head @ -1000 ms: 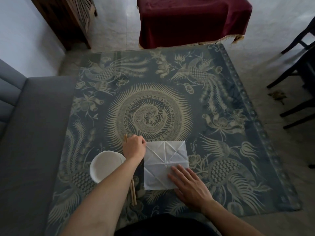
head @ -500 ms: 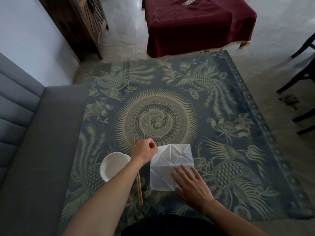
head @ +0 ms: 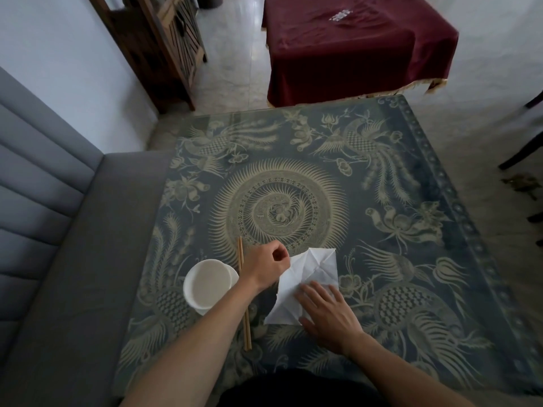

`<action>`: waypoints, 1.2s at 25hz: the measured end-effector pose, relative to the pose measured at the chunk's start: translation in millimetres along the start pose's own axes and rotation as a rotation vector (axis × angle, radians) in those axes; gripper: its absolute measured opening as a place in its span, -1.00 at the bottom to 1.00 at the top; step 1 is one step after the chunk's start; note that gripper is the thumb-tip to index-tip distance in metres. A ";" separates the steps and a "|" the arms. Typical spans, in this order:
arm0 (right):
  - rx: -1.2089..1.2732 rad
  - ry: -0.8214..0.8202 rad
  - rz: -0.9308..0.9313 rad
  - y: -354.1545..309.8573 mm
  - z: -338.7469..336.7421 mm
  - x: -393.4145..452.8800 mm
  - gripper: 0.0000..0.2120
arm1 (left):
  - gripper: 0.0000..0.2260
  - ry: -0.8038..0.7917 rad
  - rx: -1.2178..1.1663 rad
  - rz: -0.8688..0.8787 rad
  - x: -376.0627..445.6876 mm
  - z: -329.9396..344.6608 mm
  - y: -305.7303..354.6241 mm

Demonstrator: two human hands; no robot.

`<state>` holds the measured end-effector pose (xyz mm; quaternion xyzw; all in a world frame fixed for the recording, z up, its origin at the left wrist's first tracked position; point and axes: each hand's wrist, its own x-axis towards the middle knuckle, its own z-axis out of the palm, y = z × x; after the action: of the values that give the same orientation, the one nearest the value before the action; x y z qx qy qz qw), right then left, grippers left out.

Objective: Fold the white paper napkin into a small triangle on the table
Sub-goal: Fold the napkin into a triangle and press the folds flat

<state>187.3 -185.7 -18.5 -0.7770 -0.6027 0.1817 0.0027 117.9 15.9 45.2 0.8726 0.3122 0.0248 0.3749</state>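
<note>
Dim, soft daylight falls from the far side, leaving a pale sheen on the blue patterned glass-topped table (head: 411,160), while wide-angle distortion bends the picture's edges and details stay slightly soft.

The napkin (head: 311,277) was seen as thin, matt white paper, creased into facets; the table (head: 396,160) was topped by a glossy, reflective sheet over a dark patterned cloth; the chopsticks (head: 243,292) were made of pale, matt wood; the bowl (head: 207,284) appeared as smooth white ceramic or plastic; the sofa (head: 58,274) was covered in grey, matt fabric.
</note>
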 end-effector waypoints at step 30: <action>0.102 0.307 0.051 54.8 16.2 -95.8 -0.66 | -0.88 -0.249 0.135 0.048 -56.5 122.2 39.7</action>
<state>214.1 -294.0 -19.2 -0.8095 -0.5653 0.0913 0.1296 127.3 -114.8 -5.1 0.8994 0.2432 -0.0955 0.3503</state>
